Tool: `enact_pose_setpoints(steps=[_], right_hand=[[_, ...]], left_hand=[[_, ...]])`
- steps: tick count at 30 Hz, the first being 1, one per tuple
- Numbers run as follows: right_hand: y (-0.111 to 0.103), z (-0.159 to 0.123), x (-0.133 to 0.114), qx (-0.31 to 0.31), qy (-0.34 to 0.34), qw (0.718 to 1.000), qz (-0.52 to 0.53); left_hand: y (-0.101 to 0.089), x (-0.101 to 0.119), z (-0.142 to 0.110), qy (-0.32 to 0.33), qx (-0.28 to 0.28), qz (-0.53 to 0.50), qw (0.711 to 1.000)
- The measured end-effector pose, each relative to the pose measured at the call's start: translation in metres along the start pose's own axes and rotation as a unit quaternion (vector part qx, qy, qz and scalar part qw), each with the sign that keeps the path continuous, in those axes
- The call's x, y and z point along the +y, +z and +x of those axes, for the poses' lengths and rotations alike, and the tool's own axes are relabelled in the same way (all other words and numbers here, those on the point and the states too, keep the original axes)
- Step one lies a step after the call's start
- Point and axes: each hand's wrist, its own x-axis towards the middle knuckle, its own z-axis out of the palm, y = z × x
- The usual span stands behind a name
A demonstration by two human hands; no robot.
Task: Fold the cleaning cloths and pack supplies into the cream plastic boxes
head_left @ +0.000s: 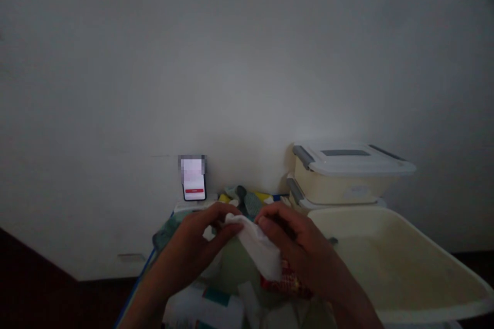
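In the lower middle of the frame, a white cloth (262, 251) hangs between both hands. The left hand (203, 231) has its grip pinched on the top left end; the right hand (297, 234) pinches the upper right edge, likely to keep it spread. Left of centre, a phone (194, 185) stands propped, probably so its lit screen faces the person. Right, a lidded box (328, 185) sits stacked, perhaps saving room.

Dim light greys the wall (247, 87), lower corners fall dark, and the phone screen (193, 184) glows, its top pixelated.
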Motion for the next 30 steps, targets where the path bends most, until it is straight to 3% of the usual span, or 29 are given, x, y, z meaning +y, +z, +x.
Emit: enact_pose_setpoints(steps=[5, 7, 12, 16, 19, 22, 26, 30], right_hand=[[-0.011, -0.012, 0.005, -0.118, 0.015, 0.983, -0.138], [-0.014, -0.020, 0.008, -0.135, 0.033, 0.974, -0.179], [-0.011, -0.027, 0.005, -0.036, 0.030, 0.991, -0.128], [-0.007, -0.023, -0.003, -0.018, 0.019, 0.999, -0.037], [-0.005, -0.021, -0.005, -0.029, 0.011, 0.999, -0.024], [-0.007, -0.018, -0.005, -0.002, 0.006, 1.000, -0.031], [-0.012, -0.016, -0.003, 0.087, -0.010, 0.995, -0.036], [-0.012, -0.014, -0.002, 0.084, -0.026, 0.996, -0.031]], left_hand=[[-0.003, 0.004, -0.002, -0.026, 0.069, -0.015, 0.997], [-0.004, 0.004, -0.003, -0.019, 0.077, -0.014, 0.997], [-0.004, 0.006, -0.006, 0.092, 0.046, -0.010, 0.995], [-0.003, 0.010, -0.006, 0.188, 0.084, -0.019, 0.978], [-0.001, 0.011, -0.008, 0.141, 0.118, -0.002, 0.983], [0.000, 0.011, -0.009, 0.093, 0.135, 0.010, 0.986], [-0.002, 0.012, -0.009, 0.104, 0.093, 0.001, 0.990], [-0.003, 0.013, -0.008, 0.101, 0.062, -0.012, 0.993]])
